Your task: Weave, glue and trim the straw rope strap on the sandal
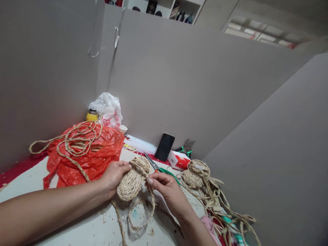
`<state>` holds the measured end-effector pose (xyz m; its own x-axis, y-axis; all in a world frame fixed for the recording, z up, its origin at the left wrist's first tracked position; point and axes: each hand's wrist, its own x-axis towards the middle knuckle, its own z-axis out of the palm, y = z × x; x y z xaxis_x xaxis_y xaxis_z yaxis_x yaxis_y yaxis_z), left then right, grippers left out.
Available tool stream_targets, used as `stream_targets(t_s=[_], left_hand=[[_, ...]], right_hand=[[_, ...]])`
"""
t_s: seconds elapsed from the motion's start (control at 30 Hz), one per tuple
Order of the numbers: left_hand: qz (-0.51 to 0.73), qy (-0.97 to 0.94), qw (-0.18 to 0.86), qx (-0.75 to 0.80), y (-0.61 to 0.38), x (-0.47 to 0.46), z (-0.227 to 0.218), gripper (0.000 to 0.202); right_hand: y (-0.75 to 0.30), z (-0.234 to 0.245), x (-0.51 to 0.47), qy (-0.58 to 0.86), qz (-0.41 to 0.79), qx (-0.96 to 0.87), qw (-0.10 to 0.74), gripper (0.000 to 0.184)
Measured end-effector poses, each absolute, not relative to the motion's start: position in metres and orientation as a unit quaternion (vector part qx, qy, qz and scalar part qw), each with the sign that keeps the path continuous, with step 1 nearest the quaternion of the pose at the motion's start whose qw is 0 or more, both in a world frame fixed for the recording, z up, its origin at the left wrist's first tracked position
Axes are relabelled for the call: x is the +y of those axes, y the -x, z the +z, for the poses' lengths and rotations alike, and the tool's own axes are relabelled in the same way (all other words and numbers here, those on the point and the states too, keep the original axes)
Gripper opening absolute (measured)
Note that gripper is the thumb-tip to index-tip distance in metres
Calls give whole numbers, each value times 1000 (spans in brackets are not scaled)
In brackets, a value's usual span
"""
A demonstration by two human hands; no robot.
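A small slipper of braided straw rope (130, 186), with a coiled oval sole and a band across its toe end, is held up over the table. My left hand (114, 176) grips its left edge, thumb along the band. My right hand (165, 189) pinches the braided straw cord (153, 201) at the slipper's right side. From there the cord hangs in a loop down to the table. Just behind my right hand lie scissors (156, 166) with green handles, partly hidden by the fingers.
A red plastic bag (84, 171) with coiled braided cord (74, 136) lies at left. Behind it are a white plastic bag (109, 107) and a yellow jar (91, 116). A phone (164, 147) leans on the grey partition (164, 78), near green-handled pliers (188, 148). Another straw slipper (196, 172) trails cords at right.
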<state>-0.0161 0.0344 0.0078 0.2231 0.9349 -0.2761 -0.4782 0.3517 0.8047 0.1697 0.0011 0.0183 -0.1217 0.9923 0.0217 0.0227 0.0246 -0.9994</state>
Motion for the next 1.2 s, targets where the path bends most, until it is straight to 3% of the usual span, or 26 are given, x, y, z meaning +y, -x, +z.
stream_targets(t_s=[0.3,0.7,0.97,1.1,1.2], left_hand=[[510,-347,677,402,18,36,10,25],[476,-466,595,449,21,54,-4,18],[454,-516,566,455,18,54,-12,14],[448,-523,561,460,17,55,-12,14],[451,-524,558,459,18,56,-12,14]], right_hand=[[-169,22,0,483,515,-552,444,27],[-174,33,-4,496,510,-606,355,29],[-206,91,-10,575,340,-616,419,29],[-219,118,-20,608,276,-632,393,26],[-232,111,-42,640,233,-647,342,12]])
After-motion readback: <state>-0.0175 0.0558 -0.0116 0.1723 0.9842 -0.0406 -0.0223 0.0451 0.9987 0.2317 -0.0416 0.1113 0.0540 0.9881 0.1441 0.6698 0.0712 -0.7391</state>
